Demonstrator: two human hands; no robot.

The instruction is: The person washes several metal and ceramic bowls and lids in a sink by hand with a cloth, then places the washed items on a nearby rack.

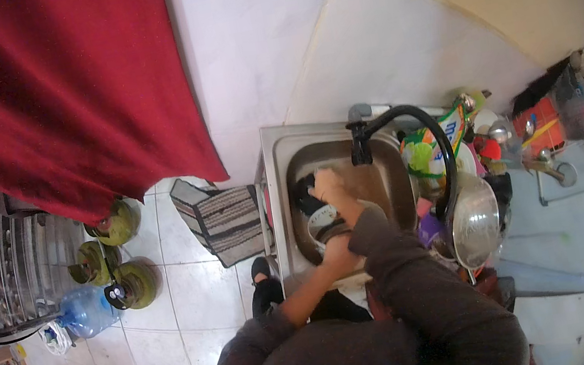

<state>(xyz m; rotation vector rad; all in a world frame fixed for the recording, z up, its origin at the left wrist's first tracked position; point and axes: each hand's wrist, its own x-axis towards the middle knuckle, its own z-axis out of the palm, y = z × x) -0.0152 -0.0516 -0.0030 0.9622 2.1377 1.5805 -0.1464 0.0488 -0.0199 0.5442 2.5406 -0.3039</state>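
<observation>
Both my hands are inside a stainless steel sink (284,195). Low in the basin, my left hand (339,253) grips the near rim of a round, light-coloured bowl (314,226) with markings on its rim; its fingers are partly hidden. My right hand (329,183) is beyond the bowl, beside a black item (306,197) at the basin's left side. Whether that hand holds anything cannot be made out. A black faucet (361,150) with a curved black hose (448,155) stands at the back of the sink, its spout over the basin.
Right of the sink crowd a large steel lid or bowl (474,220), a green and white packet (438,148), a purple item (430,229) and an orange-red container (540,127). A striped mat (230,217), green gas cylinders (137,283) and a blue water jug (89,312) are at left, near a red curtain (77,91).
</observation>
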